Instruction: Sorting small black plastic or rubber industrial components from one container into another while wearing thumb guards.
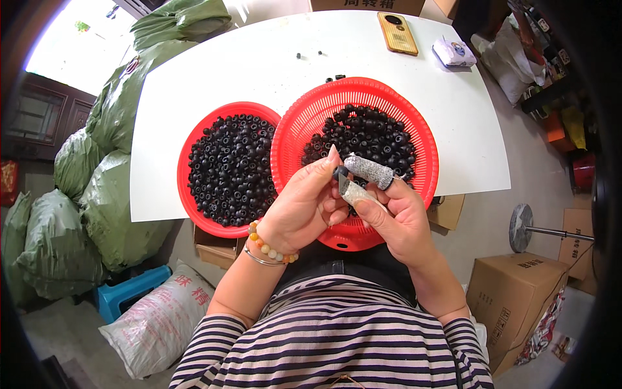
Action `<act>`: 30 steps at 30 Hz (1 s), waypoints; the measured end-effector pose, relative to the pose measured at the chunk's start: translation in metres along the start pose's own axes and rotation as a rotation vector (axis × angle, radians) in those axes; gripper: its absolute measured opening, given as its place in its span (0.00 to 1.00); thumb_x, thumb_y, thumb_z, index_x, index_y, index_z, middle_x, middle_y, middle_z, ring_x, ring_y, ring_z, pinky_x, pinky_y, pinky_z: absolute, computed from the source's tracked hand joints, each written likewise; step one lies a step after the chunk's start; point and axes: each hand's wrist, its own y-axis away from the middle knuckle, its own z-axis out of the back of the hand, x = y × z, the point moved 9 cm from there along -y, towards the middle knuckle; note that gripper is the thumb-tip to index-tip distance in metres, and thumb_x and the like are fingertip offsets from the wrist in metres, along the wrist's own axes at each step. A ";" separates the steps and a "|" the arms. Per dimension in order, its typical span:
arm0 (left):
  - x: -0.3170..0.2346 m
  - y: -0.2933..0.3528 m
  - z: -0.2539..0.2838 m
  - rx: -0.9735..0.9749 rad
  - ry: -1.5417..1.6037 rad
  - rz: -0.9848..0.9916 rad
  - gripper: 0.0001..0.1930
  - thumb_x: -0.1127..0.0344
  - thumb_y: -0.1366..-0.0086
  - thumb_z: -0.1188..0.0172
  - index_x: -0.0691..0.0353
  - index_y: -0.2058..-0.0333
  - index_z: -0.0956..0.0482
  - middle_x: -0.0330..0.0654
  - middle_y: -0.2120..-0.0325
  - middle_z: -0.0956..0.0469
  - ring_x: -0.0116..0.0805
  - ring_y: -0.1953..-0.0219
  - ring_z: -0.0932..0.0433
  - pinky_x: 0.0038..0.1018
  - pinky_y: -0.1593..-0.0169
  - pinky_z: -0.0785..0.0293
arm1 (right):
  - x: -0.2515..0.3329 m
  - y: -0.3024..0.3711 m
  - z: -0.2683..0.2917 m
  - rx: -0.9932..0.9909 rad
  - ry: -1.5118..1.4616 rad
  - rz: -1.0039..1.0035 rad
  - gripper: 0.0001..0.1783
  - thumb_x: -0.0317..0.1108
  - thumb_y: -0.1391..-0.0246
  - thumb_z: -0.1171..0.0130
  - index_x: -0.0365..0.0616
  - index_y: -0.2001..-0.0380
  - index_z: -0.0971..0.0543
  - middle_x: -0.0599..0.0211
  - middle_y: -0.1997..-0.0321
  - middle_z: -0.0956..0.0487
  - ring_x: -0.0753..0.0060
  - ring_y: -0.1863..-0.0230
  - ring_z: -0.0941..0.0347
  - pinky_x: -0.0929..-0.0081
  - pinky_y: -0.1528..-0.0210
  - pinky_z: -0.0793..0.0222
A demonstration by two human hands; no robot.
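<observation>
In front of me, my left hand (310, 196) pinches a small black round piece (340, 172) between thumb and fingers. My right hand (405, 220) grips a short tool wrapped in whitish material (356, 192), its flat grey tip against or very near the piece. A grey knitted sleeve (369, 170) covers a finger of my right hand. Both hands are over the near part of a red slotted basket (424, 139) holding many black round pieces (369, 129). To its left, a red basin (194, 139) is filled with similar pieces (230, 168), many showing round holes.
The baskets stand on a white table (246, 58). Toward its far side lie a yellow-cased phone (397, 34), a tissue pack (453, 52) and a few loose black bits (335, 78). Green sacks (65, 227) crowd the left; a cardboard box (515, 305) stands at right.
</observation>
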 end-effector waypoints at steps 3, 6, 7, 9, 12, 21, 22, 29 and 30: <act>0.001 0.000 -0.001 0.009 -0.028 0.014 0.14 0.55 0.35 0.60 0.59 0.64 0.31 0.31 0.78 0.31 0.16 0.84 0.42 0.14 0.83 0.43 | 0.003 0.000 -0.002 0.036 -0.049 -0.011 0.19 0.27 0.46 0.53 0.33 0.51 0.37 0.64 0.54 0.29 0.78 0.54 0.33 0.81 0.52 0.38; 0.002 0.002 -0.005 -0.011 -0.045 0.040 0.14 0.55 0.35 0.59 0.58 0.64 0.31 0.31 0.79 0.33 0.17 0.84 0.43 0.14 0.83 0.45 | 0.004 -0.001 0.000 0.026 -0.048 -0.012 0.17 0.26 0.45 0.54 0.33 0.52 0.36 0.63 0.54 0.29 0.77 0.55 0.31 0.80 0.53 0.35; 0.003 0.002 -0.003 0.008 -0.030 0.047 0.14 0.55 0.35 0.59 0.57 0.65 0.31 0.31 0.80 0.34 0.17 0.84 0.44 0.14 0.82 0.45 | 0.004 -0.001 0.001 0.020 -0.034 -0.010 0.17 0.26 0.45 0.54 0.34 0.52 0.36 0.63 0.54 0.29 0.76 0.55 0.31 0.80 0.53 0.35; 0.004 0.002 -0.002 0.001 0.005 0.062 0.14 0.54 0.35 0.60 0.57 0.67 0.31 0.31 0.81 0.36 0.17 0.84 0.44 0.14 0.82 0.46 | 0.005 -0.002 0.001 -0.018 -0.088 -0.017 0.16 0.28 0.45 0.54 0.34 0.53 0.35 0.67 0.59 0.28 0.81 0.60 0.31 0.83 0.58 0.34; 0.003 0.003 -0.004 -0.008 0.037 0.062 0.14 0.54 0.35 0.61 0.56 0.71 0.33 0.31 0.82 0.40 0.17 0.84 0.46 0.14 0.83 0.46 | -0.005 -0.002 0.012 -0.143 -0.056 -0.025 0.16 0.31 0.45 0.53 0.39 0.53 0.33 0.75 0.73 0.32 0.89 0.75 0.40 0.91 0.76 0.47; -0.032 0.015 -0.002 -0.086 -0.421 -0.241 0.17 0.55 0.36 0.58 0.62 0.76 0.34 0.33 0.83 0.41 0.19 0.85 0.47 0.15 0.85 0.43 | -0.012 -0.002 0.025 -0.284 -0.132 -0.148 0.14 0.34 0.45 0.53 0.45 0.56 0.30 0.81 0.81 0.35 0.93 0.82 0.45 0.95 0.83 0.54; -0.048 0.026 0.008 -0.252 -0.614 -0.333 0.16 0.55 0.37 0.56 0.64 0.74 0.33 0.34 0.83 0.37 0.19 0.86 0.41 0.15 0.84 0.40 | -0.010 -0.003 0.022 -0.250 -0.150 -0.144 0.13 0.34 0.45 0.53 0.44 0.56 0.30 0.81 0.81 0.35 0.94 0.82 0.45 0.95 0.83 0.54; -0.130 0.083 0.042 -0.596 -1.286 -0.702 0.10 0.69 0.40 0.49 0.64 0.80 0.30 0.30 0.86 0.36 0.16 0.82 0.40 0.14 0.79 0.43 | -0.010 -0.007 0.013 -0.122 -0.168 -0.155 0.11 0.35 0.45 0.52 0.42 0.60 0.29 0.81 0.79 0.36 0.93 0.80 0.46 0.94 0.80 0.53; -0.134 0.085 0.047 -0.618 -1.370 -0.682 0.10 0.69 0.41 0.48 0.65 0.80 0.30 0.30 0.85 0.36 0.16 0.82 0.40 0.14 0.79 0.43 | -0.010 -0.006 0.013 -0.114 -0.174 -0.161 0.12 0.35 0.45 0.52 0.42 0.59 0.29 0.81 0.79 0.36 0.93 0.79 0.46 0.94 0.79 0.53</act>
